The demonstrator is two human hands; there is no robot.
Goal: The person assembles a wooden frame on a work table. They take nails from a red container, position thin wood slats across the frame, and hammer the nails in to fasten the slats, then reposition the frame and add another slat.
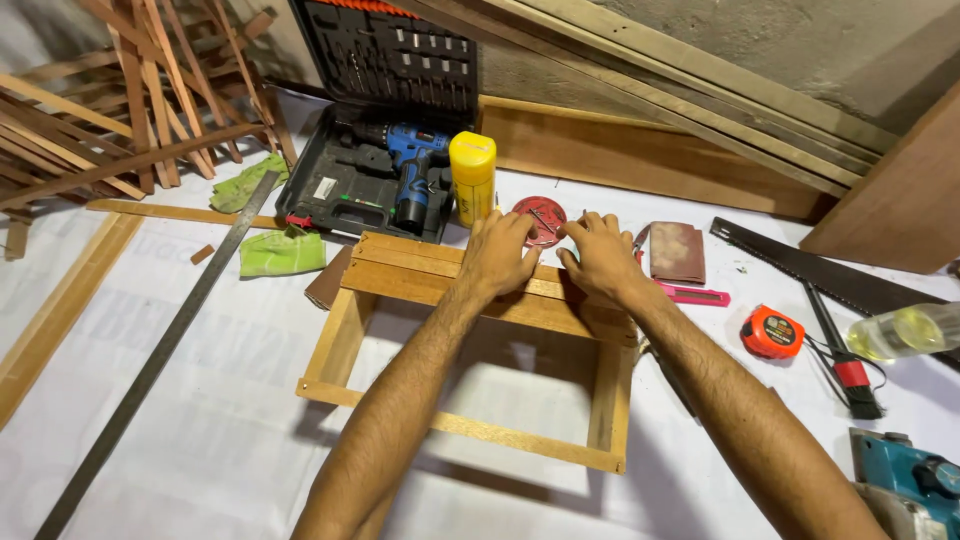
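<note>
**A:** What packaging or labelled things sit near the hands?

**B:** Just beyond the left hand point(497, 255) stands an upright yellow cylindrical container point(472, 176) with a yellow cap. Between the fingertips of both hands lies a round red tin lid point(539, 219). Further out past the left hand, an open black tool case point(385, 120) holds a blue cordless drill point(412, 170); a small white label sits on the case tray, too small to read.

**A:** And the hands themselves?

**B:** Both lie palm down, fingers loosely spread, pressing on the top rail of a rectangular wooden frame point(470, 350). Neither is clenched around anything. The right hand point(603, 256) rests on the same rail, just beside the left, thumbs nearly meeting. The frame stands on a white sheet on the floor, directly under the forearms.

**A:** What lies to the right hand's side?

**B:** A brown sandpaper piece point(677, 251), a pink utility knife point(695, 295), an orange tape measure point(772, 332), and a clear bottle point(905, 331) cut off at the edge. A teal power tool point(908, 480) is also cropped at the corner.

**A:** Anything hard to make out?

**B:** The frame's rail under the palms is hidden.
</note>
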